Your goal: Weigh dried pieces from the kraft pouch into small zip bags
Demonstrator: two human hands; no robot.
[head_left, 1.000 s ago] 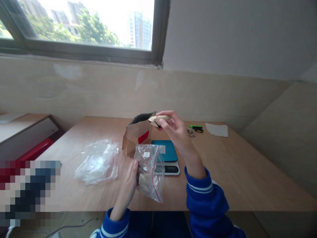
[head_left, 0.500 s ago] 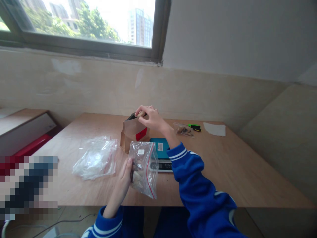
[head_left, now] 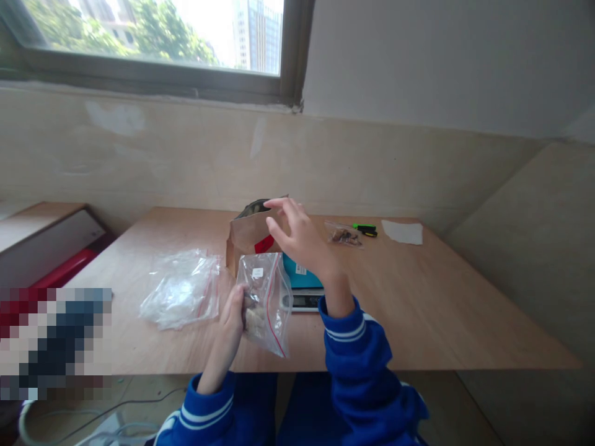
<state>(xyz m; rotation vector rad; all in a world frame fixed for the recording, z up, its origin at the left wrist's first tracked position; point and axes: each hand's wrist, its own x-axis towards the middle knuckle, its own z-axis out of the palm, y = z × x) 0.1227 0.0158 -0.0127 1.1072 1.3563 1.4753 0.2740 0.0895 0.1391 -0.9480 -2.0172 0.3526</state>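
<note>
My left hand (head_left: 232, 319) grips a clear zip bag (head_left: 274, 313) by its left side. The bag has a red seal line and a small white label, and dark and pale lumps lie inside; I cannot make out their kind. Just behind it stands an open brown paper bag (head_left: 246, 234) with a red patch on its front. My right hand (head_left: 300, 238) hovers at the right of the paper bag's mouth, fingers apart, nothing visible in them. Below that hand lies a blue-topped scale (head_left: 307, 302) with a dark display, partly covered by the zip bag.
A pile of empty clear zip bags (head_left: 183, 294) lies on the left of the wooden table (head_left: 395, 310). Farther back on the right are a small clear bag of brown pieces (head_left: 344, 236), a green and black tool (head_left: 365, 228) and a white paper sheet (head_left: 403, 232).
My right hand has let go of a pale lump at the paper bag's mouth, opened its fingers and drawn back to the right. My left hand still holds the zip bag.
</note>
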